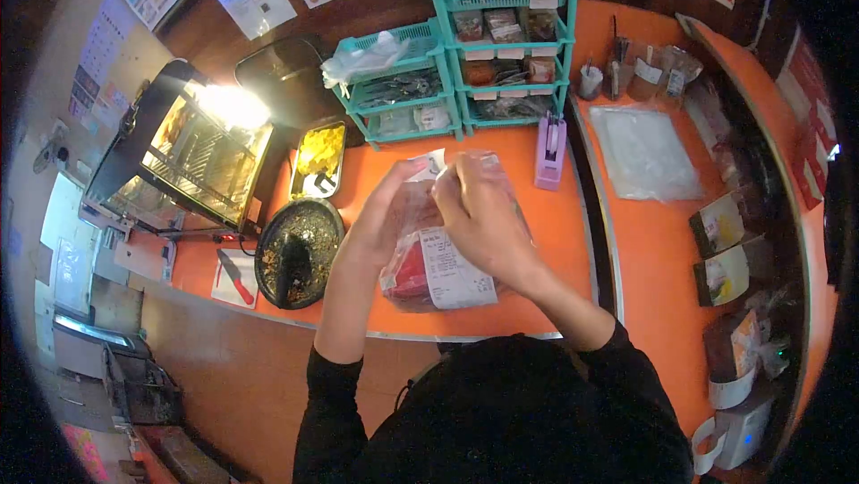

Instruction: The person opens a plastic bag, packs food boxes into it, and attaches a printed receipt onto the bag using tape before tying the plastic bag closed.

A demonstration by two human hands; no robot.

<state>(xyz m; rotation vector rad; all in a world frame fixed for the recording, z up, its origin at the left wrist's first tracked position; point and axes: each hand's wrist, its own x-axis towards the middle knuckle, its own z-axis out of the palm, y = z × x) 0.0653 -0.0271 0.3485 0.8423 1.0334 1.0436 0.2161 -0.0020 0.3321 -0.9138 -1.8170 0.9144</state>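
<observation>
A clear plastic bag with something red inside stands on the orange counter in front of me. A printed white receipt is on its near side. My left hand grips the bag's upper left edge, its fingertips up near the opening. Across the top, my right hand is closed with its fingers curled on the gathered plastic. A small piece of white paper or label shows between the two hands. The bag's other contents are hidden behind my hands and the receipt.
A purple tape dispenser stands right of the bag. Left are a dark stone mortar, a red-handled knife, a metal tray of yellow food and a lit glass warmer. Teal racks rise behind; plastic bags lie right.
</observation>
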